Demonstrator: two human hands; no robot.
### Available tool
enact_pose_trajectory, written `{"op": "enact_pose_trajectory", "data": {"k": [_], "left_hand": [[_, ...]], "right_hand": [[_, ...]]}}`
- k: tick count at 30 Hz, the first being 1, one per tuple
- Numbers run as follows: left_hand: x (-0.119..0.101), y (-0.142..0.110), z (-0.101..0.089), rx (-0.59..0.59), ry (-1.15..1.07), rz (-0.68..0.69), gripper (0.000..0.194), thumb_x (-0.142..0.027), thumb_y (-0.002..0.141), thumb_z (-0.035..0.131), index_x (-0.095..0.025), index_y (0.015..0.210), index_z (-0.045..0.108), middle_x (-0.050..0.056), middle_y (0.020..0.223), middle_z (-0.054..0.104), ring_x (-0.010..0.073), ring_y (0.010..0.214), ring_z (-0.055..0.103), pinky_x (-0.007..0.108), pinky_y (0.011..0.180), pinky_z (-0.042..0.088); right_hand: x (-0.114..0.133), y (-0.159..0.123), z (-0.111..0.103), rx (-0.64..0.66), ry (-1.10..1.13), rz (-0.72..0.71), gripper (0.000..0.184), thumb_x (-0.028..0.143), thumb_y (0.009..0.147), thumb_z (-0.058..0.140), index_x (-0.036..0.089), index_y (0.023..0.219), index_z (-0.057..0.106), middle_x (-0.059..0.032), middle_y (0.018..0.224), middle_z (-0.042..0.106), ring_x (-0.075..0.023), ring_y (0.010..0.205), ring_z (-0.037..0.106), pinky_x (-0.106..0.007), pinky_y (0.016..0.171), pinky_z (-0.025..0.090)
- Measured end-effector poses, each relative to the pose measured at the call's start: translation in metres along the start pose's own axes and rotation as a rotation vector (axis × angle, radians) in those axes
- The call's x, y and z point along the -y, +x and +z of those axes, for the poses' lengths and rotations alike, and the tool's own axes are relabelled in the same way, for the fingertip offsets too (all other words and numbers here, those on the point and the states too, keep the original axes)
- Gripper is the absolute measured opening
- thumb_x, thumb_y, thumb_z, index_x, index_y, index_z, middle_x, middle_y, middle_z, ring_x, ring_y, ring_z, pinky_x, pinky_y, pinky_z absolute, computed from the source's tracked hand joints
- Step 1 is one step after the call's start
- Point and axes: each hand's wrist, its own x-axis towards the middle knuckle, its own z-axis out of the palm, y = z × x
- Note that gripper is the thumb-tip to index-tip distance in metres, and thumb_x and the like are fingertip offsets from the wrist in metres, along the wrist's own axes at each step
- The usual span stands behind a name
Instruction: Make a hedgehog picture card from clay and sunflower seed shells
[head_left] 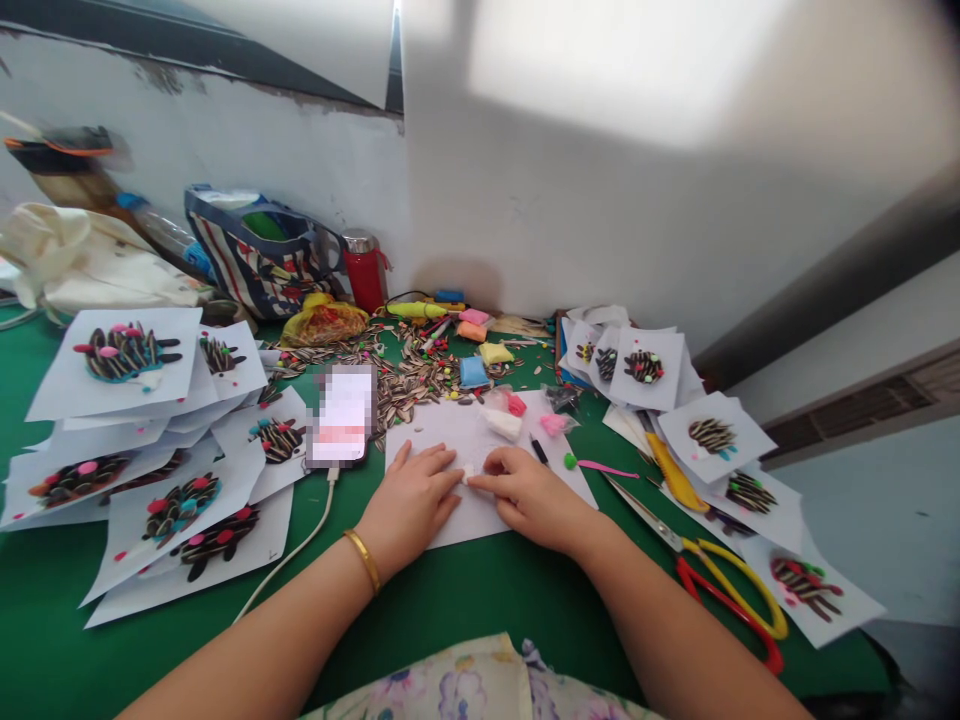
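A sheet of white paper (450,530) lies on the green tabletop in front of me. My left hand (411,492) rests flat on its left part, fingers stretched out, with a gold bangle on the wrist. On the right, my right hand (525,495) has its fingers bent and pressed together at a tiny white lump (469,470), which looks like modelling clay. The fingers partly hide that lump. Just beyond the right hand sit a white packet of clay (501,424), a pink clay piece (555,425) and a black pen (538,450).
Sheets with sunflower-seed hedgehogs (180,505) are stacked left, more sheets (712,437) right. Scissors (697,550) and a yellow cutter (675,470) lie right. Loose seeds (409,375), a blue clay packet (474,372), a charging phone (342,415) and a red flask (364,272) stand beyond.
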Motion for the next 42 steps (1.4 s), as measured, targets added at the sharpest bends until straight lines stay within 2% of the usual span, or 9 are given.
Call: {"op": "enact_pose_trajectory", "data": {"k": [6, 11, 18, 23, 30, 37, 42], "left_hand": [[0.0, 0.0, 0.0, -0.003, -0.016, -0.013, 0.029, -0.022, 0.086, 0.059, -0.023, 0.115, 0.065, 0.01, 0.13, 0.061, 0.0293, 0.127, 0.05, 0.06, 0.111, 0.027], [-0.001, 0.0, -0.001, 0.012, 0.001, -0.021, 0.028, -0.023, 0.087, 0.058, -0.023, 0.114, 0.065, 0.009, 0.131, 0.06, 0.0293, 0.127, 0.05, 0.061, 0.11, 0.027], [0.0, 0.0, 0.0, 0.003, -0.012, -0.017, 0.028, -0.022, 0.087, 0.059, -0.022, 0.114, 0.065, 0.01, 0.13, 0.061, 0.0293, 0.127, 0.05, 0.06, 0.111, 0.027], [0.001, 0.0, 0.001, 0.012, -0.009, -0.015, 0.028, -0.022, 0.087, 0.058, -0.022, 0.115, 0.065, 0.009, 0.131, 0.06, 0.029, 0.127, 0.05, 0.06, 0.111, 0.027], [0.001, 0.0, 0.003, -0.005, -0.014, -0.011, 0.028, -0.023, 0.087, 0.058, -0.023, 0.114, 0.065, 0.009, 0.13, 0.061, 0.029, 0.127, 0.05, 0.06, 0.11, 0.027], [0.001, 0.0, 0.003, -0.007, -0.018, -0.016, 0.028, -0.022, 0.086, 0.059, -0.022, 0.114, 0.065, 0.009, 0.13, 0.061, 0.0286, 0.127, 0.05, 0.06, 0.111, 0.027], [0.002, 0.0, 0.005, -0.01, -0.023, -0.024, 0.031, -0.022, 0.086, 0.06, -0.019, 0.116, 0.064, 0.011, 0.131, 0.061, 0.0281, 0.127, 0.051, 0.059, 0.112, 0.026]], "right_hand": [[0.002, -0.001, -0.009, 0.076, -0.122, -0.042, 0.04, 0.019, 0.089, 0.055, 0.032, 0.127, 0.061, -0.0082, 0.114, 0.052, -0.0215, 0.105, 0.05, -0.04, 0.096, 0.043], [0.005, 0.0, -0.007, 0.088, -0.203, -0.034, 0.041, 0.023, 0.091, 0.055, 0.033, 0.13, 0.057, -0.0081, 0.114, 0.053, -0.0235, 0.105, 0.048, -0.043, 0.096, 0.042], [0.001, 0.001, -0.006, 0.049, -0.121, -0.059, 0.038, 0.02, 0.089, 0.056, 0.032, 0.125, 0.061, -0.0076, 0.112, 0.051, -0.0206, 0.101, 0.05, -0.038, 0.094, 0.043], [0.003, 0.001, -0.007, 0.071, -0.161, -0.061, 0.034, 0.025, 0.091, 0.054, 0.035, 0.123, 0.062, -0.0069, 0.109, 0.053, -0.0214, 0.1, 0.049, -0.04, 0.093, 0.042], [0.007, 0.003, -0.001, 0.067, -0.2, -0.02, 0.038, 0.024, 0.091, 0.055, 0.035, 0.127, 0.059, -0.0068, 0.105, 0.052, -0.0214, 0.098, 0.047, -0.04, 0.092, 0.041], [0.003, 0.003, -0.001, 0.044, -0.145, -0.032, 0.042, 0.019, 0.088, 0.055, 0.032, 0.128, 0.059, -0.0073, 0.107, 0.051, -0.0205, 0.097, 0.048, -0.037, 0.089, 0.043], [0.007, 0.005, 0.003, 0.057, -0.168, -0.01, 0.043, 0.023, 0.088, 0.055, 0.032, 0.13, 0.057, -0.0067, 0.103, 0.052, -0.0208, 0.095, 0.047, -0.039, 0.089, 0.043]]}}
